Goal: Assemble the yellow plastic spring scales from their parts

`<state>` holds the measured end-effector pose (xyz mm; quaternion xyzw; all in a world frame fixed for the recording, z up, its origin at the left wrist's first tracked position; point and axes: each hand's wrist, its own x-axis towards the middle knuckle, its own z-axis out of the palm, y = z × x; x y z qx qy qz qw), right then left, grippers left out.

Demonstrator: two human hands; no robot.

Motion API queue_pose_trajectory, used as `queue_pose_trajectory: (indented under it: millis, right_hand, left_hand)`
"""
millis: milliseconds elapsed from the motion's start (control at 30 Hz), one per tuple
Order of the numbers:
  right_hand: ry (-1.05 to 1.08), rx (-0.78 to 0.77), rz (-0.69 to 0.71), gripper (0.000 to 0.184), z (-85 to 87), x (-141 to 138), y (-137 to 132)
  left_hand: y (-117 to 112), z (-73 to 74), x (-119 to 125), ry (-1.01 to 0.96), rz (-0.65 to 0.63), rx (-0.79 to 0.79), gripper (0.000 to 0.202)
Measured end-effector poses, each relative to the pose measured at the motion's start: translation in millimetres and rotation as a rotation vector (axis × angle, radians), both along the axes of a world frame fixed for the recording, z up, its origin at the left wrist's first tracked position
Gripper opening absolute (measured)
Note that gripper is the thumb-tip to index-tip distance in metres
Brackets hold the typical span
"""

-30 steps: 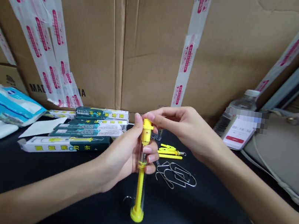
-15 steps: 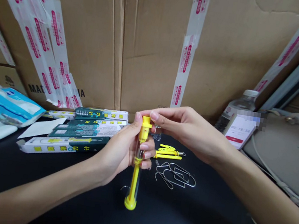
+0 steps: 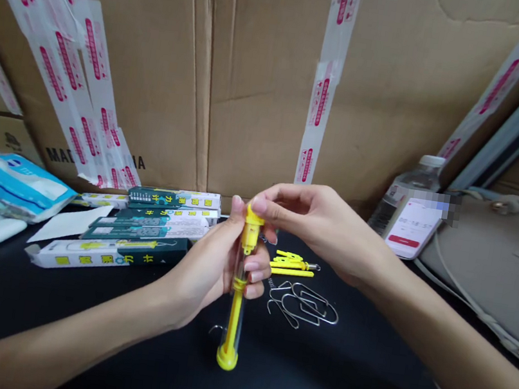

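Upright in front of me stands a tubular spring scale (image 3: 234, 321), a clear tube with a yellow rod inside and a yellow foot. My left hand (image 3: 210, 262) is closed around its upper part, with the thumb near the top. The fingers of my right hand (image 3: 319, 219) pinch the yellow cap (image 3: 255, 216) at the top end and partly hide it. Whether the cap is fully seated I cannot tell. To the right of the tube lie several yellow plastic parts (image 3: 291, 272) and several bent metal hooks (image 3: 306, 305). Another small hook (image 3: 217, 328) shows behind the tube.
Several printed boxes (image 3: 109, 253), a white paper (image 3: 67, 224) and a blue packet (image 3: 17, 184) lie on the left of the black table (image 3: 142, 359). A bottle (image 3: 426, 174), a phone (image 3: 407, 230) and a grey bag (image 3: 497, 269) are at right. A large cardboard box (image 3: 270, 59) stands behind.
The fingers of my right hand have shifted over the top of the yellow cap and cover more of it. My left hand keeps its grip on the tube. The view has shifted slightly.
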<state>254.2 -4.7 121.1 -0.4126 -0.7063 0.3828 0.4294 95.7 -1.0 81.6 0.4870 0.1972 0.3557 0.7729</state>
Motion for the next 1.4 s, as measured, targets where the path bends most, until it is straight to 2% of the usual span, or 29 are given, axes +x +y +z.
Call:
queue_pose_trajectory:
  millis: [100, 267, 533, 767, 867, 1000, 1100, 1400]
  right_hand:
    - [-0.017, -0.001, 0.081, 0.04, -2.0, 4, 2]
    - [-0.02, -0.041, 0.076, 0.041, -3.0, 7, 3]
    - [0.084, -0.077, 0.065, 0.031, -4.0, 3, 3]
    - [0.042, -0.005, -0.072, 0.036, -0.9, -2, -4]
    - [0.083, 0.01, -0.105, 0.03, 0.5, -3, -5]
    - [0.066, -0.034, -0.029, 0.037, 2.0, 1, -3]
    - [-0.009, -0.027, 0.016, 0.034, 1.7, 6, 0]
    - [0.021, -0.021, -0.048, 0.031, -0.1, 5, -1]
  left_hand:
    - [1, 0.8, 0, 0.007, 0.02, 0.0, 0.055]
    - [5, -2.4, 1, 0.007, -0.003, 0.003, 0.065]
    - [1, -1.6, 0, -0.01, 0.029, 0.009, 0.052]
    - [4, -4.8, 2, -0.038, 0.091, 0.042, 0.045]
    - [6, -5.0, 2, -0.027, 0.089, 0.049, 0.044]
    - [4, -3.9, 0, -0.002, 0.021, 0.045, 0.046]
    - [3, -3.7, -1, 0.021, 0.021, 0.064, 0.045]
    - [3, -4.0, 0, 0.013, 0.033, 0.095, 0.04]
